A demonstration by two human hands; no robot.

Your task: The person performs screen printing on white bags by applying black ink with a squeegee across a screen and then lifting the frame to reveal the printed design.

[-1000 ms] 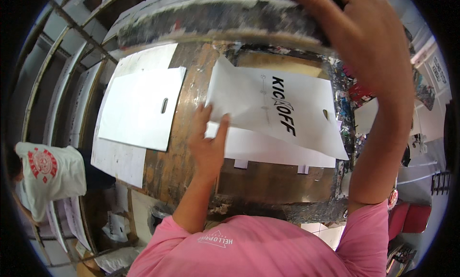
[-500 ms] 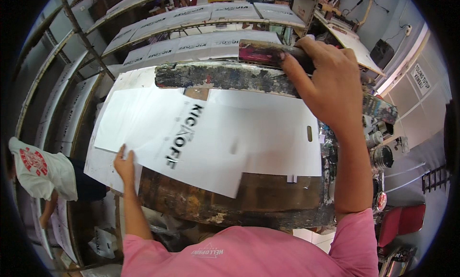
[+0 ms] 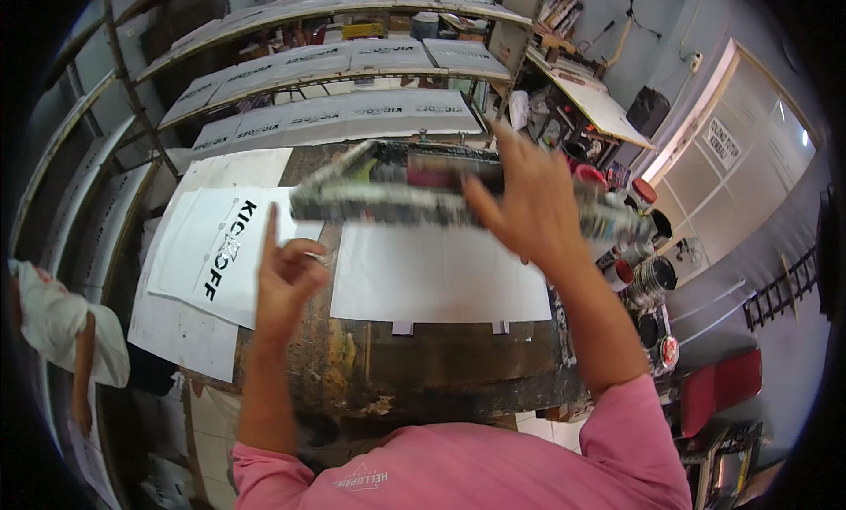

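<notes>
My right hand [image 3: 538, 197] is curled around a dark, pink-stained squeegee [image 3: 427, 172], over the near bar of a paint-crusted screen-printing frame [image 3: 379, 208]. The frame is tilted up, its near bar off the table and blurred. Below it lies a blank white sheet [image 3: 441, 276], its far part hidden by the frame. My left hand [image 3: 286, 276] is empty, index finger stretched out and the other fingers loosely bent, between that sheet and a stack of white printed sheets [image 3: 189, 250] with black lettering. The stack rests on a white board [image 3: 185, 347] at the table's left.
Racks with printed sheets [image 3: 304, 65] stand beyond the table [image 3: 441, 364] and along the left. A co-worker in a white shirt [image 3: 70, 334] is at the left racks. Paint cans [image 3: 652, 276] crowd the table's right side, near a red chair [image 3: 723, 387].
My left hand has let go of the printed sheet, which now lies on the left stack. My right hand has come down with the squeegee, and the frame's near bar is lower.
</notes>
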